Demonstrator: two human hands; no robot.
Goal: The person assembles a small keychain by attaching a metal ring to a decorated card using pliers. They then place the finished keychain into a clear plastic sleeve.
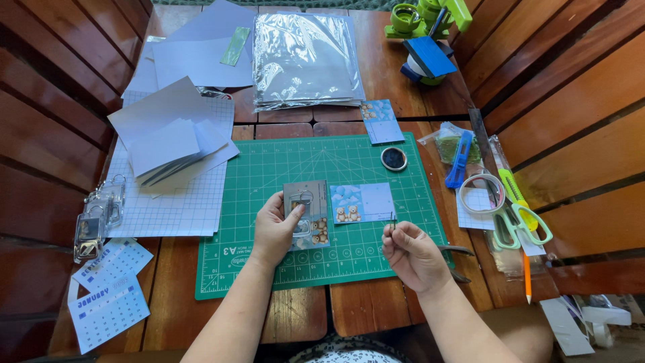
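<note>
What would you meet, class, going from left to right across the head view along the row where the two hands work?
Clear keychain cases → sheet of grid paper → left hand gripping a small clear case over a card → bear-print card → right hand pinching a thin item → green-handled scissors

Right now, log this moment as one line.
left hand: holds keychain card | right hand: pinches thin pin | surface: green mat

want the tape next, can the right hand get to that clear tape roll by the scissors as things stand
Probably yes: the right hand has bare mat and wood between it and the tape roll, though its fingertips already pinch something thin.
</note>
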